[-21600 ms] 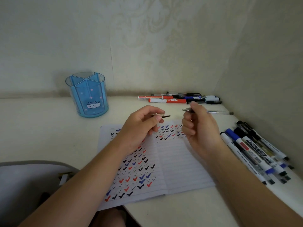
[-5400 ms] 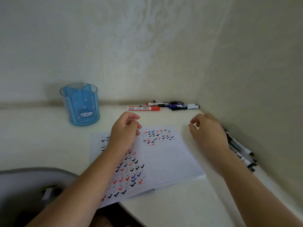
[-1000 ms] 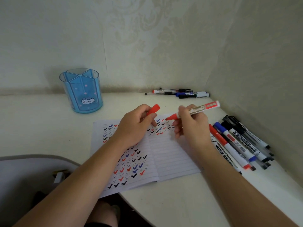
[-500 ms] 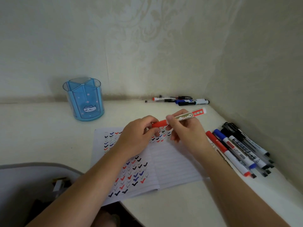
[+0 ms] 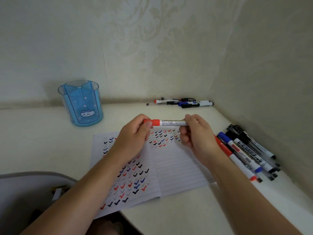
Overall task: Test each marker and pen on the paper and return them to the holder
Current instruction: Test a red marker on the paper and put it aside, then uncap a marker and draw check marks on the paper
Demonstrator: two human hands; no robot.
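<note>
You hold the red marker (image 5: pixel 166 123) level above the paper (image 5: pixel 176 170): left hand (image 5: pixel 133 138) pinches the cap, right hand (image 5: pixel 196 134) grips the barrel. It looks light, stiff and smooth, so grip mid-barrel. Holder (image 5: pixel 81 102) sits at 10 o'clock.

Brightness: dim, soft, even indoor light with a greenish-yellow cast.
Shadows: faint and diffuse; a soft one sits behind the translucent blue plastic pen holder (image 5: pixel 81 102) on the pale embossed wallpapered wall (image 5: pixel 152 48).
Glare: none strong; weak sheen on the cream tabletop (image 5: pixel 42 141).
Sharpness: the centre is fairly clear, print on the marker barrels unreadable.
Distortion: wide-angle bending, forearms stretched toward the lower corners.
</note>
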